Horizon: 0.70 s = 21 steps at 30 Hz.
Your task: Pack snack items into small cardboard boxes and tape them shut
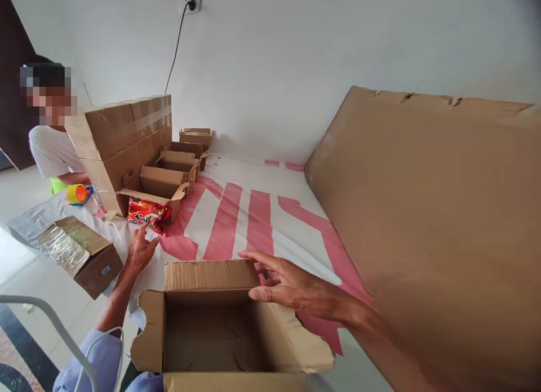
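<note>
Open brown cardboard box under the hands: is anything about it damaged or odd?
Yes. The open brown cardboard box has a ragged, torn left flap and a crumpled right flap. The right hand rests on its far edge; the left hand is apart, near a red snack packet. The box looks empty.

Open brown cardboard box (211, 330) upright on the floor, flaps raised, empty; red snack packet (147, 213) lying flat beyond.

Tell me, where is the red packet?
The red packet lies left of centre in the head view, against the front of a small open box, just beyond the left hand.
</note>
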### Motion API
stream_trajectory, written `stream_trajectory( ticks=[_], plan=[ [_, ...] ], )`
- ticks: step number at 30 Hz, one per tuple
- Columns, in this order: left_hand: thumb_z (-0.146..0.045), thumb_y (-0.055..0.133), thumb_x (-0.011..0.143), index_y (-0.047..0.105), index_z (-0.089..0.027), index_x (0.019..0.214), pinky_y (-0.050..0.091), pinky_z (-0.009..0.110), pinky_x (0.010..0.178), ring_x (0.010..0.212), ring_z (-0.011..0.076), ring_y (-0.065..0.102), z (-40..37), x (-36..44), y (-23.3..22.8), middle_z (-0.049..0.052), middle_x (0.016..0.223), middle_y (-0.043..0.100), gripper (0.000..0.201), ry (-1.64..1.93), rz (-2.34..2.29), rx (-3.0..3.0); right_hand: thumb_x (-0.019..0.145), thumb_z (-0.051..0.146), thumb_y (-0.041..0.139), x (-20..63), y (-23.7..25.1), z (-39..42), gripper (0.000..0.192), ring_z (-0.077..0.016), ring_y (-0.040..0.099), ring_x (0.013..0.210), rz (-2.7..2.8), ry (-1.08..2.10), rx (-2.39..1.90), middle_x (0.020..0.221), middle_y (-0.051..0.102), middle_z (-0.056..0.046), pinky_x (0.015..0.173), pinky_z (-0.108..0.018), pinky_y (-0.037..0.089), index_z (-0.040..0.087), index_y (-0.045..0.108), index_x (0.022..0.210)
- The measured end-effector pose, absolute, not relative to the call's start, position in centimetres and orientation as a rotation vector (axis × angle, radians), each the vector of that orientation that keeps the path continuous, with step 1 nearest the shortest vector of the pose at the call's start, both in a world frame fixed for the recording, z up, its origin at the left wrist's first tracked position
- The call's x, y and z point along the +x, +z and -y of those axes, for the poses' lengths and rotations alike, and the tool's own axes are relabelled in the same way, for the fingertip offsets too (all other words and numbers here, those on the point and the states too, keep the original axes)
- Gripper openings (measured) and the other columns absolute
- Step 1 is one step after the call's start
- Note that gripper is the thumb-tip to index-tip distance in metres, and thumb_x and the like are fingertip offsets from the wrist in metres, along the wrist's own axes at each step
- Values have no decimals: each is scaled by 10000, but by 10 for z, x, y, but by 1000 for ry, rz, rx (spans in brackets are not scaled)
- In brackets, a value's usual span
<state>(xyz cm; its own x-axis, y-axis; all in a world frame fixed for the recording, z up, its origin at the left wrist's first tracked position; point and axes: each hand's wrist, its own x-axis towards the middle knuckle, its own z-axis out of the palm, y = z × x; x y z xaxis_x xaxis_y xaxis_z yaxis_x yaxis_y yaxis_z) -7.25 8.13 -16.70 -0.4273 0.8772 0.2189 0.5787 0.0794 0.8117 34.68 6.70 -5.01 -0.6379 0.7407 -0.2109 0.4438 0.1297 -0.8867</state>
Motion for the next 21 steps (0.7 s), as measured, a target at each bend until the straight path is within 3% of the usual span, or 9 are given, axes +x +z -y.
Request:
stream_trajectory(
  ticks=[2,5,10,16,21],
  plan=[
    [-596,765,828,687,-183,1402,638,416,747,791,219,723,-70,-70,-163,140,1218,707,711,1288,-1921,1428,825,488,798,342,-63,-59,621,-332,738,1182,2064,1457,-1170,1264,774,-134,1008,-459,602,234,719,1385],
    [-731,682,827,720,-156,1332,639,379,676,830,241,764,-51,-66,-153,151,1176,744,765,1307,-1807,1409,790,421,741,337,-83,-72,381,-293,768,964,1905,1350,-1135,1036,808,-96,845,-407,613,232,767,1120],
    [-816,689,777,716,-135,1336,671,406,776,1028,317,801,-13,-62,-135,172,1180,778,882,1368,-1708,1213,699,352,725,332,-99,-134,318,-228,725,736,1644,1111,-1266,813,777,-28,680,-334,568,239,706,995],
    [-746,750,762,784,-142,1223,667,414,751,974,315,799,23,-48,-134,182,1163,799,761,1359,-1696,1222,667,250,661,289,-102,-211,336,-232,690,665,1555,926,-1324,722,737,-24,647,-344,539,223,691,1001],
    [-622,717,838,826,-163,1145,629,384,728,874,265,759,48,-41,-125,146,1065,822,562,1294,-1692,1392,670,226,707,264,-106,-252,370,-283,745,824,1524,768,-1335,794,773,-58,792,-403,582,217,736,1038]
  ],
)
